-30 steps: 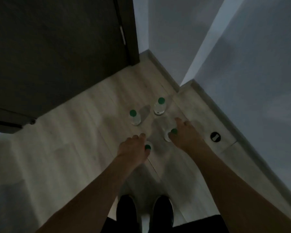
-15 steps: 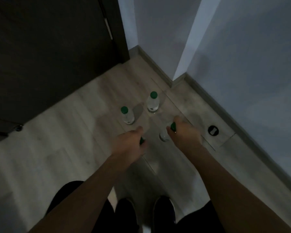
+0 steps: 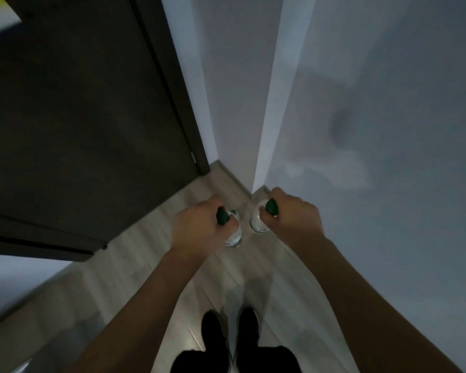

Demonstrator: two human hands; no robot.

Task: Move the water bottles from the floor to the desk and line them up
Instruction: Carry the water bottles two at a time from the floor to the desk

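Observation:
My left hand grips a small clear water bottle by its green-capped neck, and the bottle hangs above the wooden floor. My right hand holds a second clear bottle the same way, its green cap between thumb and fingers. Both bottles are lifted and hang side by side, a little apart. A small green spot shows just beside my left hand's bottle; what it belongs to is hidden. The other floor bottles and the desk are out of sight.
A dark door fills the left, with pale walls meeting in a corner ahead and to the right. Light wooden floor runs below. My two dark shoes stand at the bottom centre.
Both hands closed round the two nearest bottles' necks and lifted them off the floor. The view rose and tilted up, so the two far bottles dropped behind my hands.

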